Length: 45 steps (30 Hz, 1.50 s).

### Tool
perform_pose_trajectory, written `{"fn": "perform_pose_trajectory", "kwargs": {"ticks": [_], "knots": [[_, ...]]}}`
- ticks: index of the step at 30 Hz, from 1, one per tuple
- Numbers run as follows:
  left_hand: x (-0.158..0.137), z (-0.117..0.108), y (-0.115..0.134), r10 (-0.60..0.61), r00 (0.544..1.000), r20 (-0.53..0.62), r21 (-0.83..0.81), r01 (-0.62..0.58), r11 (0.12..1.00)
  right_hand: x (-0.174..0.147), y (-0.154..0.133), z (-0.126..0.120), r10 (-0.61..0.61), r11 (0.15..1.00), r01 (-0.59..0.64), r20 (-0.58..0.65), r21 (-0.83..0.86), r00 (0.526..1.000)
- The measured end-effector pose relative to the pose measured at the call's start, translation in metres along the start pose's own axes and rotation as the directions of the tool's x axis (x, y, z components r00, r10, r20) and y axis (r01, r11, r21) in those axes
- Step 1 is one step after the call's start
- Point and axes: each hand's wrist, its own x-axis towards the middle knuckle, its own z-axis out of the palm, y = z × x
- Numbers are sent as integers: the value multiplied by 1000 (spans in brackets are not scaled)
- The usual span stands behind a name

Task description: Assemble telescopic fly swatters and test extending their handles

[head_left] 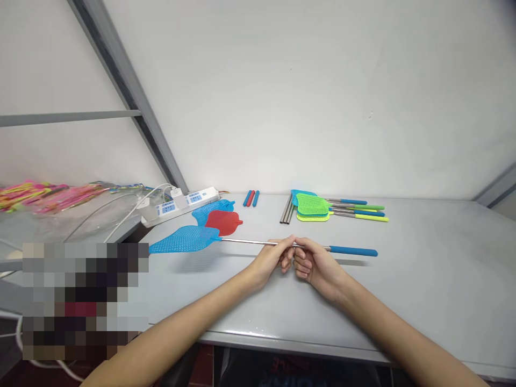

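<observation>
A blue fly swatter [185, 239] with a metal rod and a blue handle is held level above the table. My left hand [274, 258] is closed on its rod, thumb on top. Right beside it, my right hand [313, 263] also grips the rod, just left of the blue handle [353, 251]. The two hands touch at the thumbs. Behind the held swatter lie a red swatter head [224, 222] and a blue swatter head [212, 210], partly overlapping.
Assembled swatters [313, 205] lie stacked at the back, beside several metal rods [286, 210]. Loose red and blue handles [250, 198] lie near the wall. A white power strip [181, 206] with plugged-in chargers and cables sits at the left. Bagged colourful items [60, 196] are farther left.
</observation>
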Motion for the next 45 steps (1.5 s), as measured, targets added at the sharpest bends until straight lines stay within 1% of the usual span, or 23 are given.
{"fn": "perform_pose_trajectory", "kwargs": {"ticks": [6, 9, 13, 16, 20, 25, 30, 36, 41, 45], "knots": [[0, -1, 1, -47, 998, 31, -22, 48, 999, -1, -2, -1, -20, 1000, 20, -10, 4, 1000], [0, -1, 0, -22, 999, 35, -36, 23, 999, -1, -2, -1, -21, 1000, 21, -18, 2, 1000], [1, 0, 0, 43, 999, 31, -45, -41, 998, 0, 0, -1, -6, 1000, 6, -12, -7, 1000], [1, -1, 0, 61, 997, 39, -53, -59, 997, 0, 1, -2, -14, 1000, 14, -3, -26, 1000], [2, -3, -1, 50, 997, 58, -77, -45, 996, 1, 1, -3, -18, 999, 18, 2, -41, 1000], [3, -4, -2, -2, 998, 70, -113, 10, 994, 2, 0, -3, -12, 999, 12, 17, -29, 1000], [2, -4, -1, -17, 998, 65, -97, 24, 995, 1, 0, -1, -18, 998, 18, 6, -68, 1000], [-1, -3, 3, -69, 993, 98, -142, 82, 986, -1, 0, 0, -33, 995, 34, 13, -99, 999], [-1, -2, 3, -61, 994, 90, -139, 73, 988, -1, 0, 0, -18, 995, 18, -1, -97, 1000], [-1, -1, 4, -67, 995, 71, -101, 74, 992, 1, -1, -1, -21, 996, 21, 0, -87, 1000]]}}
